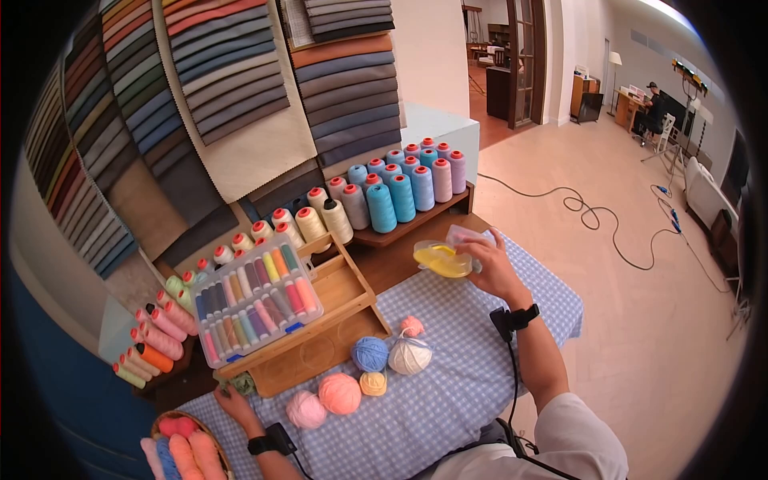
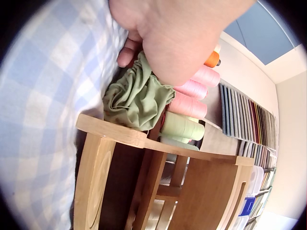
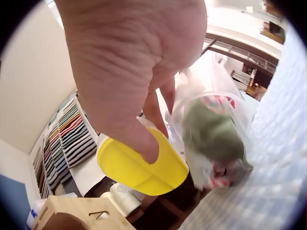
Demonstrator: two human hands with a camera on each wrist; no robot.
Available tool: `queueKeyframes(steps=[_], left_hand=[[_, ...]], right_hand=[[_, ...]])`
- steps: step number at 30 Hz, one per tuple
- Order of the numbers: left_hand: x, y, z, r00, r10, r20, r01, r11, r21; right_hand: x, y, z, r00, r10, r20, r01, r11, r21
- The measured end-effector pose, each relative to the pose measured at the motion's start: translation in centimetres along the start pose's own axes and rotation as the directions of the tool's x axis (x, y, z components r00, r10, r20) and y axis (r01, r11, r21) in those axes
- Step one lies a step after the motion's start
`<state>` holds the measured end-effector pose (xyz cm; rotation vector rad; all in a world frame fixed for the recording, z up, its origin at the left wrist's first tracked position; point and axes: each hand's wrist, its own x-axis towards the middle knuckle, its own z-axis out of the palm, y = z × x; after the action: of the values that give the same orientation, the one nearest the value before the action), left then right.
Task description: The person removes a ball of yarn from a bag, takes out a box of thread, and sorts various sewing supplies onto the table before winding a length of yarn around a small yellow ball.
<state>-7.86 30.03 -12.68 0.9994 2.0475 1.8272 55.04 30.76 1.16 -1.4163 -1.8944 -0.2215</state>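
Observation:
At the table's left, my left hand (image 1: 234, 406) holds a bunched green cloth (image 2: 139, 96) against the end of the wooden organizer (image 1: 336, 340); its fingers are partly hidden behind the cloth. My right hand (image 1: 494, 270) is raised over the table's far right part. Its thumb lies on a yellow oval lid (image 3: 139, 165) with a clear rim, the other fingers behind it. Beside the lid is a clear plastic container (image 3: 211, 86), with green cloth and red-and-white bits showing through its wall.
A clear case of thread spools (image 1: 260, 300) lies on the organizer. Yarn balls (image 1: 340, 393) sit on the checked tablecloth (image 1: 472, 360), and a yarn basket (image 1: 226, 460) stands near left. Thread cones (image 1: 382, 208) line the back, below fabric swatches (image 1: 348, 104).

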Motion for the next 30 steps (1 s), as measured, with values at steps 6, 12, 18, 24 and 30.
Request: queueKeyframes(steps=[6, 12, 18, 24, 30], left_hand=[[0.4, -1.0, 0.0, 1.000, 0.019, -0.010, -0.019, 1.000, 0.012], [-0.6, 1.4, -0.1, 0.999, -0.023, 0.021, 0.024, 1.000, -0.014], [0.6, -1.2, 0.0, 0.999, 0.023, 0.024, -0.023, 0.999, -0.027], [-0.1, 0.2, -0.1, 0.999, 0.042, 0.020, -0.042, 0.999, 0.009], [-0.8, 1.9, 0.1, 0.999, -0.032, 0.015, 0.033, 0.999, -0.009]], right_hand=[[0.1, -2.5, 0.7, 0.991, -0.087, 0.097, 0.095, 0.993, -0.075], [0.1, -2.0, 1.4, 0.998, -0.051, 0.040, 0.057, 0.987, -0.148], [-0.6, 2.1, 0.5, 0.974, 0.135, -0.183, -0.132, 0.991, 0.026], [-1.6, 5.3, 1.1, 0.901, 0.423, -0.098, -0.366, 0.860, 0.355], [-1.8, 6.8, 1.8, 0.830, 0.539, -0.141, -0.381, 0.733, 0.563]])
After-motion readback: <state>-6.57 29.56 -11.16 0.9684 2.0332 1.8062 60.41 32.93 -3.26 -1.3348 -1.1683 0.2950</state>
